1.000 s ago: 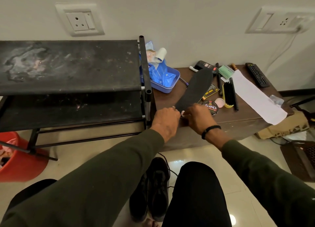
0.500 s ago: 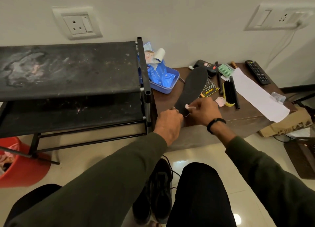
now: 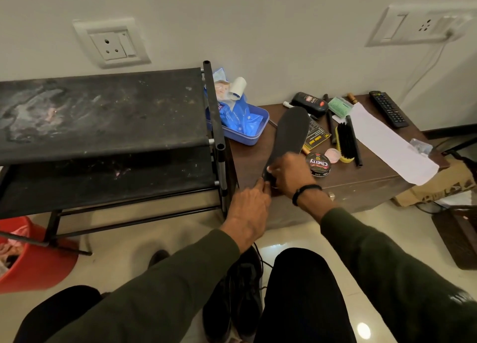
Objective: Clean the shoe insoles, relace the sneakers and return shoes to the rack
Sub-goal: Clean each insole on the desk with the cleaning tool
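Observation:
A black insole lies lengthwise on the brown table, its heel end at the front edge. My left hand pinches that heel end from below the edge. Over the heel part, my right hand has its fingers curled, pressing a small pale wipe against the insole; most of the wipe is hidden. The black sneakers stand on the floor between my legs, with a loose lace trailing. The black shoe rack stands to the left with nothing on its shelves.
On the table are a blue tray of packets, a polish tin, a yellow-backed brush, a white paper sheet and a remote. A red bucket sits under the rack's left end. A cardboard box lies right of the table.
My right hand slid up along the insole and has come back down to the heel end, rubbing. My left hand has kept its hold on the heel.

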Available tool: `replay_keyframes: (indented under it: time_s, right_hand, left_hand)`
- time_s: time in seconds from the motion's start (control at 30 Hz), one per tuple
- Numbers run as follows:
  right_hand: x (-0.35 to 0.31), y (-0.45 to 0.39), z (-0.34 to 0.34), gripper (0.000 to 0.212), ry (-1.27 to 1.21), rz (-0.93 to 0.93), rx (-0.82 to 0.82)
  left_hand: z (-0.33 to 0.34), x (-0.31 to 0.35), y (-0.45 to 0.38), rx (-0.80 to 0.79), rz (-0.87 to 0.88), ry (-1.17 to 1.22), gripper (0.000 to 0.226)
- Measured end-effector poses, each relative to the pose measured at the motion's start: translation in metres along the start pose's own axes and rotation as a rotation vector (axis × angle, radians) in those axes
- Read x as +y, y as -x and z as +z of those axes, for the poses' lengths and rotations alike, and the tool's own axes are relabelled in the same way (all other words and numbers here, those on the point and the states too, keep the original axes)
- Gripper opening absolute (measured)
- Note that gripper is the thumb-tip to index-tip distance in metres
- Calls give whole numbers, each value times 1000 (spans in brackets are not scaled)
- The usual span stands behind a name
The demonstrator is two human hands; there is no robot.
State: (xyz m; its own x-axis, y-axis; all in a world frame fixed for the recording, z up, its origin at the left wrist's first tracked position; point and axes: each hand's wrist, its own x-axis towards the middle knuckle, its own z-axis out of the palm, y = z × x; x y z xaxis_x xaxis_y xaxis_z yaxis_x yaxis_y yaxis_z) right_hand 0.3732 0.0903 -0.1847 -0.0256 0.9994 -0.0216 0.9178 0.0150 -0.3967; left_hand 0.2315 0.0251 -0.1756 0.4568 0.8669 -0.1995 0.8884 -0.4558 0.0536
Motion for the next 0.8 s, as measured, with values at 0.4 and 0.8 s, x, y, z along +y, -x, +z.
replay_keyframes:
  time_s: [0.4, 0.8]
  right_hand:
    - [-8, 2, 6, 13, 31, -68, -39]
    - [-21, 58, 15, 19, -46, -212, -62]
  left_hand:
    - [-13, 4, 2, -21, -15, -17, 44]
    - [-59, -17, -42, 28, -161, 437, 48]
